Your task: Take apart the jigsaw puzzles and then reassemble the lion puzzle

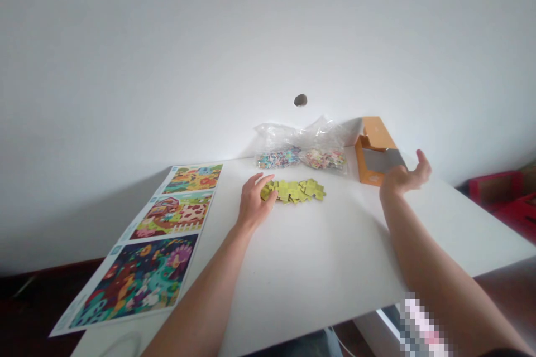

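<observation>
A low heap of yellow-green jigsaw puzzle pieces (pixel 295 191) lies on the white table (pixel 310 256). My left hand (pixel 256 201) rests at the heap's left end, thumb and fingers apart, touching the pieces there. To the right, my right hand (pixel 406 174) is lifted over the table in front of an orange cardboard box (pixel 371 177). Its fingers stretch away to the right, some of them hidden behind the hand, and nothing shows in it. The box stands with a flap open and a grey inside showing.
Behind the heap, against the wall, are two clear plastic bags of puzzle pieces, a bluish one (pixel 277 158) and a reddish one (pixel 324 159). A printed sheet with three pictures (pixel 190 254) lies along the table's left side. The wall has a small hole (pixel 300 100).
</observation>
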Demonstrator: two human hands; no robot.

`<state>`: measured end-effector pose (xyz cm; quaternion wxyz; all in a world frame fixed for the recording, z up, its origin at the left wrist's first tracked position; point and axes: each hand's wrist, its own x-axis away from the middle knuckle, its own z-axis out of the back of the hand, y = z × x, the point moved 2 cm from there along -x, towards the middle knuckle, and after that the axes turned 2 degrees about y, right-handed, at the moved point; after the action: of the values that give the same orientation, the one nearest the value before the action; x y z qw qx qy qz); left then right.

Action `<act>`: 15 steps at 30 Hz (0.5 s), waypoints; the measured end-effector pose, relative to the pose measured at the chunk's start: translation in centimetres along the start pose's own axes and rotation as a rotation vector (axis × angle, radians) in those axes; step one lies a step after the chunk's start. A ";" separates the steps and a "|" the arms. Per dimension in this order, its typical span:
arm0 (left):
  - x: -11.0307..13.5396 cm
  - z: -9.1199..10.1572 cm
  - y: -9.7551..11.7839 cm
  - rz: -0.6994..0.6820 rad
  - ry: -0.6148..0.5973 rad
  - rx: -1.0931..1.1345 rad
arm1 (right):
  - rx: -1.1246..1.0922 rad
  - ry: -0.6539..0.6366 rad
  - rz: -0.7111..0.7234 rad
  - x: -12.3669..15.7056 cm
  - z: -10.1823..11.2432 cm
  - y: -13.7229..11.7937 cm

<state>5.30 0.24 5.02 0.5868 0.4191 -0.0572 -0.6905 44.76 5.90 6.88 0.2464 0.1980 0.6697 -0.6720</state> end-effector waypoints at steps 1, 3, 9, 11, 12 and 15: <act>0.0 0.1 0.2 -0.019 0.006 -0.023 | 0.005 -0.015 0.071 0.3 0.5 -0.9; 0.0 0.2 0.4 -0.044 0.022 -0.064 | -0.027 -0.053 0.240 1.2 1.5 -2.9; 0.1 -0.3 -0.2 0.162 0.036 -0.247 | -0.199 -0.895 0.569 9.1 1.3 -7.5; 0.3 -0.5 -0.5 0.224 0.008 -0.323 | -0.016 -1.137 0.528 12.4 0.8 -7.8; 0.4 -0.6 -0.6 0.232 -0.014 -0.350 | 0.072 -1.230 0.524 13.8 0.6 -7.8; 0.5 -0.9 -0.7 0.197 -0.078 -0.376 | 0.164 -1.407 0.630 16.3 0.4 -7.6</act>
<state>5.33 0.42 3.78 0.7167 0.2675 0.0089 -0.6440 27.18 4.32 3.30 0.7778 -0.0767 0.2160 -0.5852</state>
